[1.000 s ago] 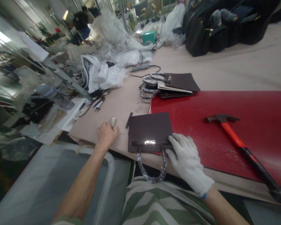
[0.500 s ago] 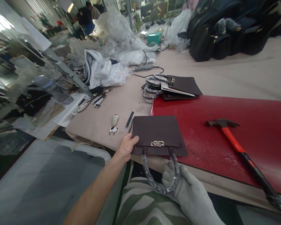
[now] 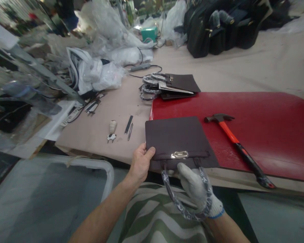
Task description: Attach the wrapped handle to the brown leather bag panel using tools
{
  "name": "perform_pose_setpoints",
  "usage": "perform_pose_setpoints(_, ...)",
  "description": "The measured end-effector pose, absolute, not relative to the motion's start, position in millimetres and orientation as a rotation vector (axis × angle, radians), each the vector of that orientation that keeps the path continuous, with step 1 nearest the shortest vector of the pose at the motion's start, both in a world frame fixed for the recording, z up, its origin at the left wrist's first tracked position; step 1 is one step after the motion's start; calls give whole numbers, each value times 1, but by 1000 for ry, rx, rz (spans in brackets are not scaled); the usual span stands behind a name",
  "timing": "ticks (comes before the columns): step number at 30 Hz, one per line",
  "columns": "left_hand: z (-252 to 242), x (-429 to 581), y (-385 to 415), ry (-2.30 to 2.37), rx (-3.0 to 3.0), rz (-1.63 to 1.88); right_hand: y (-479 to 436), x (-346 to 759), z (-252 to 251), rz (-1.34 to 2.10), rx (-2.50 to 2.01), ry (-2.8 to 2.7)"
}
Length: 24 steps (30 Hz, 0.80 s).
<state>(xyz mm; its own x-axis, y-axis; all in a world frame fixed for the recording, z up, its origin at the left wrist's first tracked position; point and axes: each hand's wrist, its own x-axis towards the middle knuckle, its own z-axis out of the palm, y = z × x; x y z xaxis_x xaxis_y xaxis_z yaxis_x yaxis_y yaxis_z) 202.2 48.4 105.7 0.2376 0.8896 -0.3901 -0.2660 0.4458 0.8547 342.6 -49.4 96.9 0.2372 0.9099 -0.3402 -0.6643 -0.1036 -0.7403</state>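
Observation:
A dark brown leather bag panel (image 3: 176, 136) with a metal clasp (image 3: 179, 155) lies at the table's near edge, partly on the red mat (image 3: 263, 125). Its plastic-wrapped handle (image 3: 184, 202) hangs off the edge towards me. My bare left hand (image 3: 140, 162) grips the panel's near left corner, thumb on top. My right hand (image 3: 194, 185), in a white knit glove, reaches through the handle loop and holds the panel's near edge from below.
A hammer (image 3: 236, 145) with an orange and black handle lies on the red mat to the right. A small tool (image 3: 112, 130) and thin dark strips (image 3: 129, 124) lie left of the panel. A stack of similar panels (image 3: 172, 86) sits farther back. A grey bin (image 3: 48, 199) stands below left.
My left hand left the small tool and took the panel's left corner. My gloved right hand went from the top of the panel to under its near edge, through the handle.

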Motion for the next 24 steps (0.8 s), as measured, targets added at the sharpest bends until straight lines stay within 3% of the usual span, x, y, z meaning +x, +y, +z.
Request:
perform_pose_setpoints(8, 88, 204, 59, 1285, 1226, 904, -37, 333, 89, 1274, -959, -189)
perform_pose_setpoints(13, 88, 200, 70, 1251, 2202, 1003, -18, 327, 81, 1270, -1221, -271)
perform_pose_setpoints(16, 87, 198, 80, 939, 2515, 719, -17, 333, 76, 1438, -1452, -419)
perform_pose_setpoints(20, 85, 193, 89, 874, 2717, 389, -49, 372, 79, 1460, -1606, -687)
perform_pose_setpoints(24, 87, 194, 89, 752, 2978, 181, -70, 425, 100, 975, -2204, -1182)
